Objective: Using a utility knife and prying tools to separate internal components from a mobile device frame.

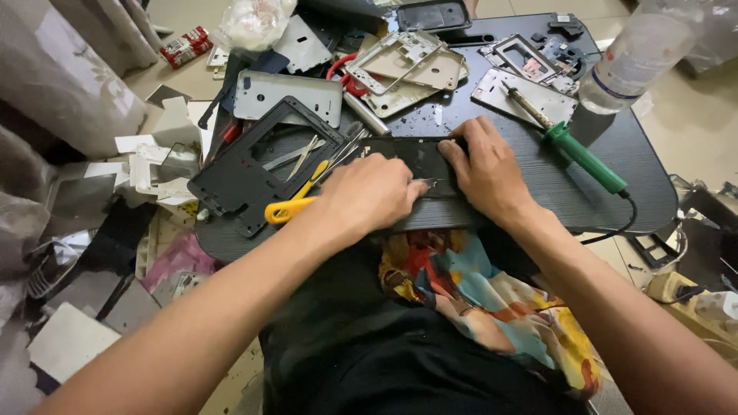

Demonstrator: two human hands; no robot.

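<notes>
- Both hands are working at the centre of the frame over a flat black rectangular phone panel (415,157) that is lying on the dark round-cornered table top (538,184)
- The left hand (369,192) is curling closed, knuckles up, over the panel's lower left part; a thin metal tool tip (425,183) is showing just past its fingers, pinched between them and touching the panel
- The right hand (484,165) is pressing down on the panel's right end, fingers spread flat over the upper edge, thumb toward the left hand; it is bracing, not wrapping around anything
- The two hands are sitting just beside each other, nearly touching
- A yellow-handled tool (296,204) is lying left of the left hand, partly under its wrist; whether it is scissors or a cutter I cannot tell
- A black plastic frame with a rectangular opening (261,165) is lying at centre left, with slim metal tweezers (304,157) resting across it
- A green-handled soldering iron (573,150) is lying at right of centre, tip pointing to the upper left, cord trailing off the table's right edge
- A clear plastic bottle (638,54) is standing at the upper right
- Grey and beige phone housings (407,65) are piling up at top centre
- A bright patterned cloth (492,300) is lying on the person's lap at the bottom of the frame
</notes>
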